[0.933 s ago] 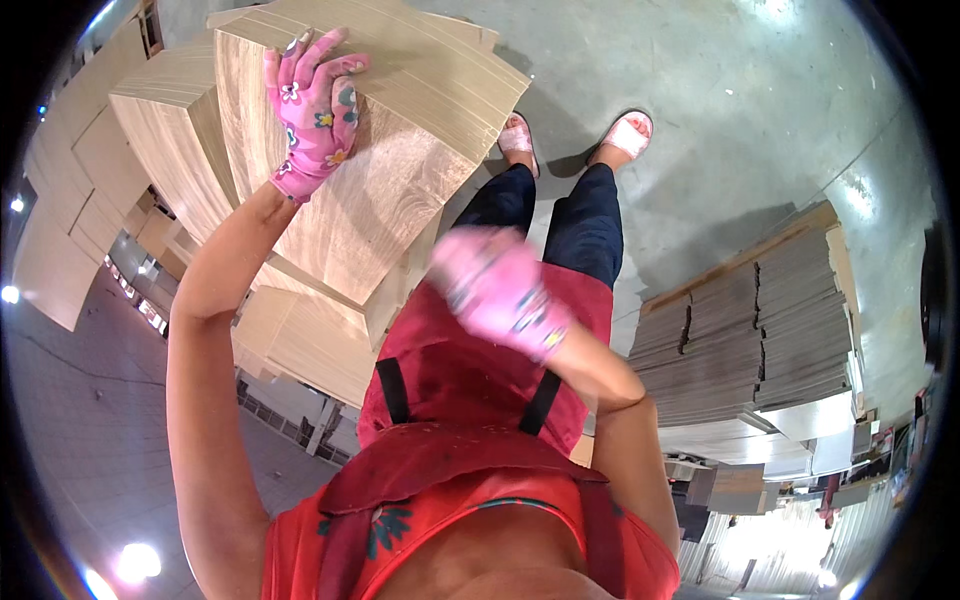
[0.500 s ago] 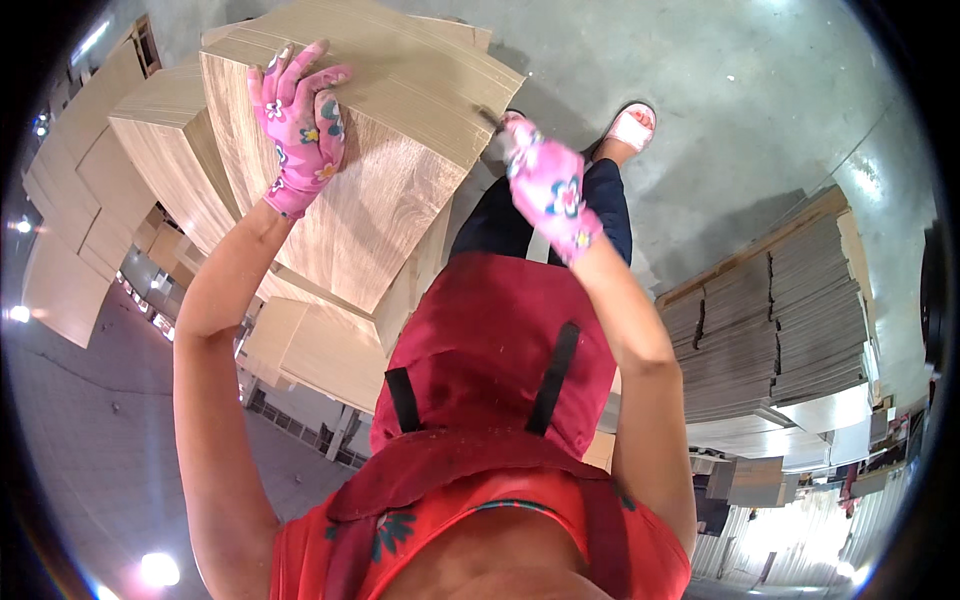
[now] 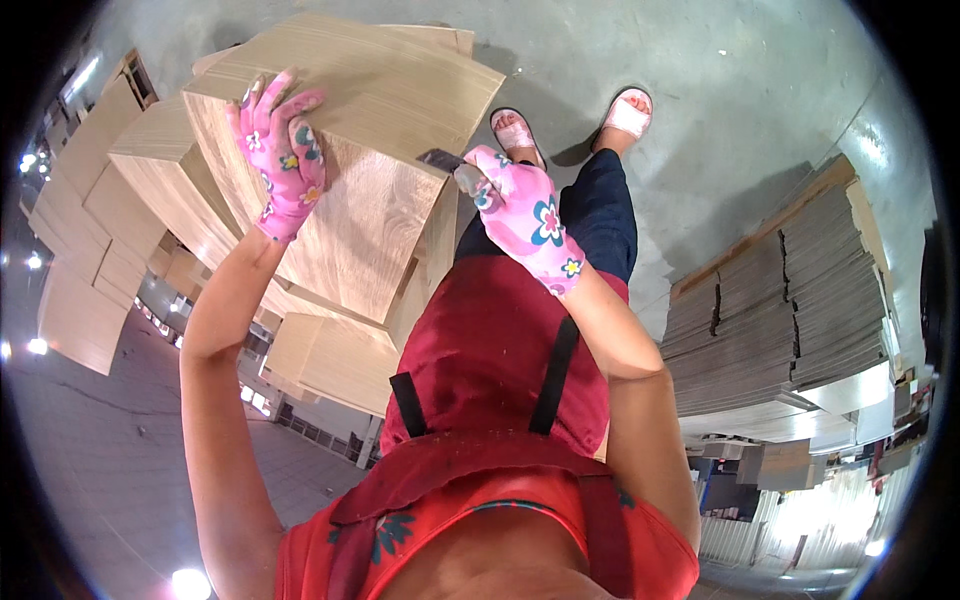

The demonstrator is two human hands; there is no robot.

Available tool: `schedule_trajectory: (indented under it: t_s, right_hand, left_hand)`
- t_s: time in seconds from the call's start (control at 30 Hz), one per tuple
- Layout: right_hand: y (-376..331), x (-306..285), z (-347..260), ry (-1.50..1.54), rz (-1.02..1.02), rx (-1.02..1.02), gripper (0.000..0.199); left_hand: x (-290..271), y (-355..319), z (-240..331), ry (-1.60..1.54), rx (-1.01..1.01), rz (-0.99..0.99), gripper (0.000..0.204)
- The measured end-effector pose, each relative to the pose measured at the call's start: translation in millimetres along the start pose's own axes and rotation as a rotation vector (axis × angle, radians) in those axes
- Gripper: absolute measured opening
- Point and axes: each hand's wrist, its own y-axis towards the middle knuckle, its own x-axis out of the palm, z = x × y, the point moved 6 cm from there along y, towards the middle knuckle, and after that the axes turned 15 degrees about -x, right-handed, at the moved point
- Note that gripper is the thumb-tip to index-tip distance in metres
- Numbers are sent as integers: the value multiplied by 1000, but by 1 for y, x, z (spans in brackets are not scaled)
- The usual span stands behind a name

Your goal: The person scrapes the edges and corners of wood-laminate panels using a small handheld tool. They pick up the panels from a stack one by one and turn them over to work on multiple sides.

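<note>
Grey concrete floor [image 3: 760,90] fills the upper part of the view, bent by the lens. On it stands a pile of pale wood-grain boards, and the top board [image 3: 370,160] lies under both hands. One left hand [image 3: 278,165], in a pink flowered glove, lies flat on the board's face near its upper left edge, fingers spread. One right hand [image 3: 525,215], gloved alike, is closed around a small dark tool [image 3: 445,162] whose tip meets the board's right edge; what kind of tool it is cannot be made out, as the glove hides most of it. How many boards the pile holds cannot be counted. A red apron [image 3: 500,350] covers the legs down to two sandalled feet [image 3: 570,125]. At right stands a stack of grey sheets [image 3: 790,300], its lower part cut off.
</note>
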Motion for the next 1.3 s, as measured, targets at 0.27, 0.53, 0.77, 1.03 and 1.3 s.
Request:
schedule_trajectory:
  t_s: [0.27, 0.53, 0.77, 1.03, 1.3]
  right_hand:
    - [7, 21, 225, -260, -81, 435, 18]
    - [-11, 11, -17, 144, -167, -66, 27]
    - [-53, 21, 42, 665, 50, 306, 6]
    - [-12, -2, 13, 165, -142, 89, 20]
    - [-5, -6, 1, 248, -157, 93, 25]
  left_hand:
    - [8, 2, -1, -9, -5, -1, 30]
    - [-1, -2, -2, 13, -25, -20, 34]
    - [5, 2, -3, -19, -26, -37, 28]
    - [3, 0, -7, -38, -23, -40, 38]
    - [4, 1, -1, 10, -5, -41, 44]
